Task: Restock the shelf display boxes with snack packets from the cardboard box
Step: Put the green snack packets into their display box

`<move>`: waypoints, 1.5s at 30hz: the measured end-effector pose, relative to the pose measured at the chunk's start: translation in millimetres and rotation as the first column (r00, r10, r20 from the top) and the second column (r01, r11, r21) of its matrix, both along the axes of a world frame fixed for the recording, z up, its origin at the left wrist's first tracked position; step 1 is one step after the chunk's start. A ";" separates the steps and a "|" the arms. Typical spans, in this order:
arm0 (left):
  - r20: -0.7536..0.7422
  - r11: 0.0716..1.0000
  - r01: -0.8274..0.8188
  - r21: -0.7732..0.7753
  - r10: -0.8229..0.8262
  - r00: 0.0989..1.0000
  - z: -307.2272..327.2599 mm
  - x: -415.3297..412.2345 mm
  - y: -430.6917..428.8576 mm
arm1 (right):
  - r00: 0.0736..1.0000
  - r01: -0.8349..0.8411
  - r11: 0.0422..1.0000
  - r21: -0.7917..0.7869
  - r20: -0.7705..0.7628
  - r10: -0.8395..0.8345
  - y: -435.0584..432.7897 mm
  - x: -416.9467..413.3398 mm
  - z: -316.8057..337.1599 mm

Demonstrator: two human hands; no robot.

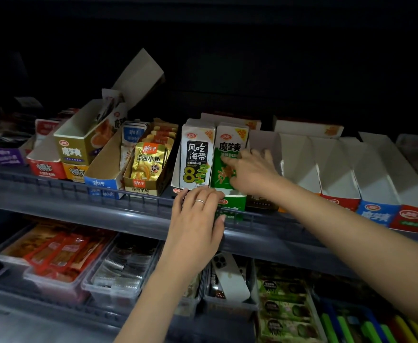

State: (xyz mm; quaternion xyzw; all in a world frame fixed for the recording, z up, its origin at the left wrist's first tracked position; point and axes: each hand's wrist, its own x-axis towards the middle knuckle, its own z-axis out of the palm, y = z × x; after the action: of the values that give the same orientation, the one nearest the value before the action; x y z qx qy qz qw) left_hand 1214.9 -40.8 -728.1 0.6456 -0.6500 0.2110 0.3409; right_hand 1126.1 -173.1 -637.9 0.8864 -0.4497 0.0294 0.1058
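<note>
We've got both bare forearms reaching forward and angling in toward the middle. The left grip [198,214] lies palm down, fingers straight and slightly fanned, a ring [199,201] on one finger, thumb out to the right. Just beyond it and higher, the right grip [250,169] stretches leftward, fingers extended, thumb low. Whether it pinches, we can't tell.

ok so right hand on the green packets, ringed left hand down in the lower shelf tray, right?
No. Head view: left hand rests on the green display box front at the upper shelf rail. Right hand is on the green packets.
</note>
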 end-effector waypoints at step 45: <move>0.059 0.601 0.390 0.697 -0.591 0.804 -107.4 -82.1 118.1 | 0.926 -0.374 0.749 0.548 0.270 0.264 166.8 -243.8 -275.4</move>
State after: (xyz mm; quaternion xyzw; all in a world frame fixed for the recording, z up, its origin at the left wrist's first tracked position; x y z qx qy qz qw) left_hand 1132.8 77.3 -835.5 0.4785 -0.8761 -0.0428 0.0409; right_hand 882.4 -6.3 -913.3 0.9324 -0.2852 -0.0162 -0.2212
